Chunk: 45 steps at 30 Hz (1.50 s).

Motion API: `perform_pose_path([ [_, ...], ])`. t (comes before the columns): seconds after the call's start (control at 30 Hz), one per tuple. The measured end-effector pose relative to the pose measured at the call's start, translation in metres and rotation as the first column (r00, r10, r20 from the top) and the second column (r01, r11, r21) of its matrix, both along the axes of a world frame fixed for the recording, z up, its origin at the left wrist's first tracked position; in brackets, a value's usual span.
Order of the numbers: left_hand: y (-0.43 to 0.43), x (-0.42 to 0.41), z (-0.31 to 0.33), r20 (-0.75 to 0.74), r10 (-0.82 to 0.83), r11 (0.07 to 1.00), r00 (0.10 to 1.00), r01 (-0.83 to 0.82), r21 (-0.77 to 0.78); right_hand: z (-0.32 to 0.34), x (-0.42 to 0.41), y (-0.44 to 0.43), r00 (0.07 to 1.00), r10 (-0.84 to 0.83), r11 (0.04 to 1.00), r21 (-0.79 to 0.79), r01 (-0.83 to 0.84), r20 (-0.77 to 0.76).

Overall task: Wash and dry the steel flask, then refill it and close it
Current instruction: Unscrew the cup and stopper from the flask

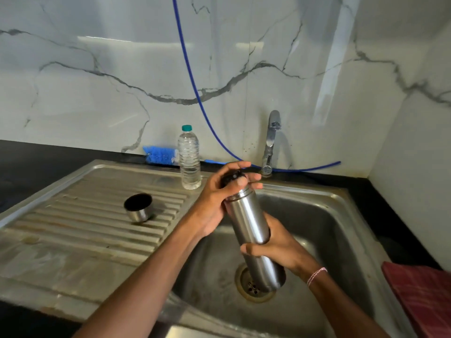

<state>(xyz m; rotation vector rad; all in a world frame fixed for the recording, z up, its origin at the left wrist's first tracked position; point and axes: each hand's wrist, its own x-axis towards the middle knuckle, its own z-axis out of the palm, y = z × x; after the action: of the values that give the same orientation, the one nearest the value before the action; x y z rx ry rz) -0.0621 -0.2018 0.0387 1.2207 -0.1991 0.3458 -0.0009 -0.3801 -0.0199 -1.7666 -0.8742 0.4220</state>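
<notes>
The smooth cylindrical steel flask (249, 220) tilts over the dull steel sink (341, 215). The right hand (280, 247) curls its fingers round the flask's body. The left hand (219, 193) grips the round black stopper (231, 178). A steel cup (139, 208) sits on the ribbed drainer (85, 215).

The drainboard (73, 228) lies open around the steel cup (139, 208) (mid-rack); water bottle (189, 158) and tap (271, 142) block the back edge.

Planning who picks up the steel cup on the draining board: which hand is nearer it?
Left. The left hand grips the flask at its black top, right of the cup; the right hand holds its body farther right, over the sink.
</notes>
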Motion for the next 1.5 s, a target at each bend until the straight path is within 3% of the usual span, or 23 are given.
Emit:
perform_pose_path([
  [0.13, -0.019, 0.016, -0.012, -0.043, -0.051, 0.971, 0.998, 0.040, -0.234, 0.003, -0.003, -0.006, 0.980, 0.088, 0.996, 0.044, -0.082, -0.180],
  [0.23, -0.023, 0.015, -0.018, -0.143, 0.097, 0.958, 0.985, -0.132, -0.254, -0.003, -0.003, -0.001, 0.972, 0.069, 0.997, -0.018, -0.075, -0.225],
  [0.3, -0.024, 0.013, -0.016, -0.194, 0.216, 0.937, 0.957, -0.259, -0.233, -0.003, -0.002, 0.005, 0.989, 0.009, 0.997, -0.075, -0.021, -0.150],
  [0.37, -0.028, 0.015, -0.013, -0.238, 0.358, 0.884, 0.903, -0.410, -0.226, -0.001, -0.003, 0.011, 0.996, -0.087, 0.983, -0.160, 0.090, 0.027],
  [0.47, -0.034, 0.017, -0.016, -0.301, 0.525, 0.790, 0.796, -0.588, -0.176, 0.001, -0.010, 0.021, 0.906, -0.242, 0.896, -0.279, 0.346, 0.347],
  [0.53, -0.033, 0.018, -0.021, -0.284, 0.542, 0.801, 0.791, -0.588, -0.112, 0.001, -0.009, 0.021, 0.891, -0.261, 0.888, -0.271, 0.372, 0.371],
  [0.57, -0.029, 0.017, -0.024, -0.263, 0.492, 0.842, 0.830, -0.531, -0.097, 0.001, -0.006, 0.019, 0.924, -0.236, 0.915, -0.253, 0.315, 0.299],
  [0.63, -0.017, 0.015, -0.029, -0.192, 0.255, 0.935, 0.948, -0.292, -0.201, 0.002, 0.001, 0.007, 0.996, -0.093, 0.979, -0.181, 0.094, 0.016],
  [0.7, -0.008, 0.013, -0.031, -0.071, 0.004, 0.946, 0.997, -0.027, -0.324, -0.001, 0.001, -0.004, 0.966, 0.074, 0.985, -0.132, -0.109, -0.246],
  [0.77, -0.008, 0.011, -0.030, -0.042, -0.022, 0.941, 0.999, 0.007, -0.340, -0.004, -0.002, -0.007, 0.948, 0.113, 0.974, -0.155, -0.165, -0.298],
  [0.8, -0.012, 0.011, -0.028, -0.081, 0.045, 0.942, 0.996, -0.069, -0.329, -0.003, -0.003, -0.006, 0.967, 0.086, 0.973, -0.187, -0.132, -0.238],
  [0.87, -0.021, 0.013, -0.025, -0.197, 0.260, 0.916, 0.945, -0.306, -0.259, 0.001, -0.003, -0.001, 0.998, -0.039, 0.956, -0.289, 0.049, 0.039],
  [0.93, -0.028, 0.015, -0.026, -0.293, 0.421, 0.856, 0.858, -0.483, -0.184, 0.004, -0.002, 0.002, 0.933, -0.128, 0.888, -0.380, 0.259, 0.337],
  [0.97, -0.030, 0.014, -0.026, -0.314, 0.431, 0.851, 0.846, -0.497, -0.169, 0.003, 0.000, 0.003, 0.905, -0.148, 0.862, -0.397, 0.315, 0.398],
  [1.03, -0.027, 0.012, -0.026, -0.292, 0.317, 0.888, 0.902, -0.391, -0.242, 0.001, 0.002, 0.000, 0.922, -0.183, 0.873, -0.375, 0.312, 0.342],
  [1.1, -0.019, 0.009, -0.024, -0.222, 0.137, 0.919, 0.965, -0.208, -0.335, 0.001, 0.004, -0.003, 0.966, -0.196, 0.925, -0.297, 0.239, 0.170],
  [1.17, -0.010, 0.011, -0.028, -0.144, 0.045, 0.962, 0.989, -0.082, -0.262, 0.001, 0.003, -0.004, 0.981, -0.192, 0.958, -0.213, 0.190, 0.010],
  [1.23, -0.007, 0.016, -0.035, -0.117, 0.062, 0.982, 0.991, -0.081, -0.170, -0.002, 0.002, -0.002, 0.978, -0.204, 0.966, -0.169, 0.195, -0.039],
  [1.33, -0.009, 0.019, -0.036, -0.186, 0.184, 0.969, 0.965, -0.210, -0.131, -0.005, 0.002, 0.000, 0.973, -0.226, 0.952, -0.204, 0.229, 0.037],
  [1.43, -0.013, 0.017, -0.033, -0.275, 0.296, 0.945, 0.915, -0.322, -0.055, -0.004, 0.002, 0.001, 0.938, -0.210, 0.900, -0.320, 0.295, 0.274],
  [1.5, -0.013, 0.016, -0.032, -0.300, 0.327, 0.938, 0.896, -0.347, -0.015, -0.004, 0.002, 0.003, 0.919, -0.197, 0.873, -0.365, 0.323, 0.342],
])
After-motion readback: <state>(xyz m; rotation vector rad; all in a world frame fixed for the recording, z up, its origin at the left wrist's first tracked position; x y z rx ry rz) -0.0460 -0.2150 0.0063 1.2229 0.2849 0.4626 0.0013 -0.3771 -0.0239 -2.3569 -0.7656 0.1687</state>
